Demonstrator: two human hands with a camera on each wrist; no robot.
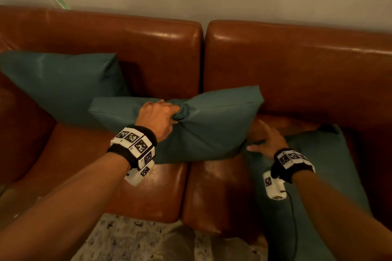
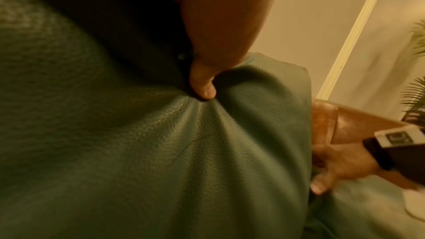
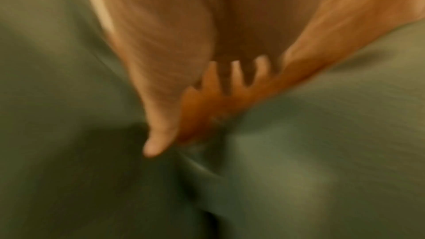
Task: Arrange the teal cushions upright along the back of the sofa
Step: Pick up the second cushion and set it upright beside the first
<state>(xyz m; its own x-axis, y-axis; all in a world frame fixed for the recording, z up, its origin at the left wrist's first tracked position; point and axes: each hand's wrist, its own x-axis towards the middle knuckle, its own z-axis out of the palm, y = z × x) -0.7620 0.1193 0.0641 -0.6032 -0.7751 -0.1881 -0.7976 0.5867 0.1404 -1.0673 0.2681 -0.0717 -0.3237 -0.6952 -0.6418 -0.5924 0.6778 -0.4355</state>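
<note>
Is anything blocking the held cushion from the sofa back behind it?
Nothing visible. The left hand grips the middle cushion by its top edge, and the brown backrest behind it is bare. The left cushion already leans further left.

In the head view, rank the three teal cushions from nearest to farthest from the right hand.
1. The flat cushion on the right seat, directly under the right hand, whose spread fingers rest on it.
2. The middle cushion, just to its left, gripped by the left hand.
3. The leaning cushion, far left against the sofa back.
</note>
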